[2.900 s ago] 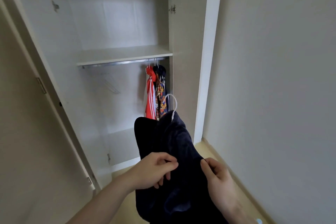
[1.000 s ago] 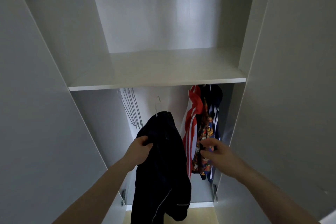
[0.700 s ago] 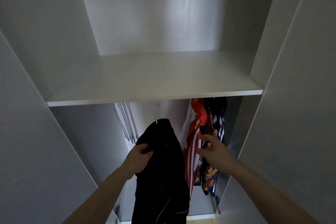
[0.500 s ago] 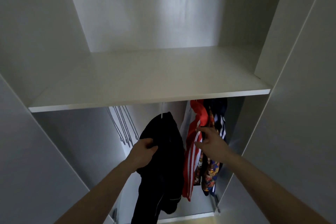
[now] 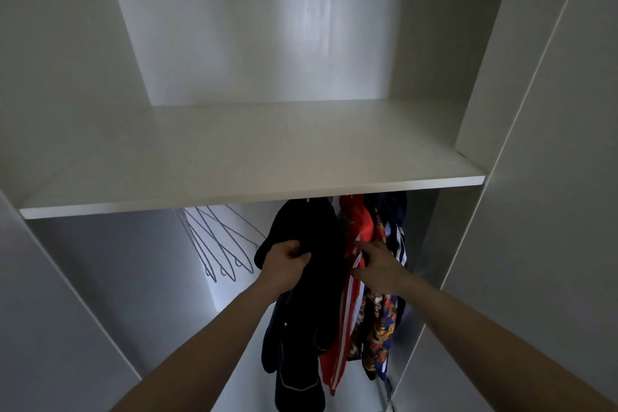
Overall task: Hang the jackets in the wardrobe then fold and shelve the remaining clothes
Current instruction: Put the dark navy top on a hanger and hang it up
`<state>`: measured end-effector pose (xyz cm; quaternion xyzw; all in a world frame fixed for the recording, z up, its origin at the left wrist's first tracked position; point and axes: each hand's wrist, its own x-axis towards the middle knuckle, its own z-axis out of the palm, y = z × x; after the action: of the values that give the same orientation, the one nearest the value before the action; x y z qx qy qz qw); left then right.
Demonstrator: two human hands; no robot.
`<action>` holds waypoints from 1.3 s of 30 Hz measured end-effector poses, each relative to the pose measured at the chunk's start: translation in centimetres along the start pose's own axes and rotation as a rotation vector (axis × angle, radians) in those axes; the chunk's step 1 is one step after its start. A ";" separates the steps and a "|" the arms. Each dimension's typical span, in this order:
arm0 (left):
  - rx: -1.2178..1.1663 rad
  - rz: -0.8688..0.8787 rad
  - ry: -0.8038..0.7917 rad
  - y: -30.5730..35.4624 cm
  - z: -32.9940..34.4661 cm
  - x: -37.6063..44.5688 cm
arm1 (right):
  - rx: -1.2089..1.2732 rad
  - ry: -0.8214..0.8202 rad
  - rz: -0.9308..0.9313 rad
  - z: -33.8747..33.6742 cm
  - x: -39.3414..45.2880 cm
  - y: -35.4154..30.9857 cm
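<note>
Low in the frame's centre, our left hand grips the shoulder of the dark jacket. Our right hand, fingers loosely spread, touches the red striped jacket beside it. Bare hangers hang further left, beneath the white shelf.

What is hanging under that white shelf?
Under the shelf hang bare wire hangers, a dark jacket gripped by the left hand, a red striped jacket and patterned clothes. The shelf hides the rail and hooks.
</note>
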<state>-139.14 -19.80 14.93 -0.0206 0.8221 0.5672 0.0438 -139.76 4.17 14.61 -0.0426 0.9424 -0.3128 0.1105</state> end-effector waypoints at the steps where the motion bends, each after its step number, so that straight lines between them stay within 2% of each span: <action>1: -0.006 -0.010 -0.011 -0.5 0.6 -0.1 | 0.008 -0.001 0.003 0.1 0.2 0.1; 4: -0.016 0.008 -0.033 -2.0 2.2 -0.7 | 0.023 -0.010 0.015 0.0 0.4 0.5; 10: -0.060 0.025 0.027 -2.7 4.3 -1.6 | -0.036 -0.001 0.013 -0.5 0.3 1.7; 23: -0.214 0.078 0.109 1.0 7.1 1.6 | -0.014 0.053 -0.043 -2.0 0.7 4.2; 32: -0.125 0.029 0.153 2.1 8.0 6.7 | 0.033 0.078 -0.103 -2.7 1.9 5.4; 39: 0.001 -0.050 0.153 1.6 7.9 9.7 | 0.096 0.067 -0.082 -2.4 3.2 5.7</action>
<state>-148.55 -11.64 12.73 -0.0844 0.8227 0.5621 -0.0052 -143.48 9.67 12.50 -0.0654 0.9270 -0.3630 0.0679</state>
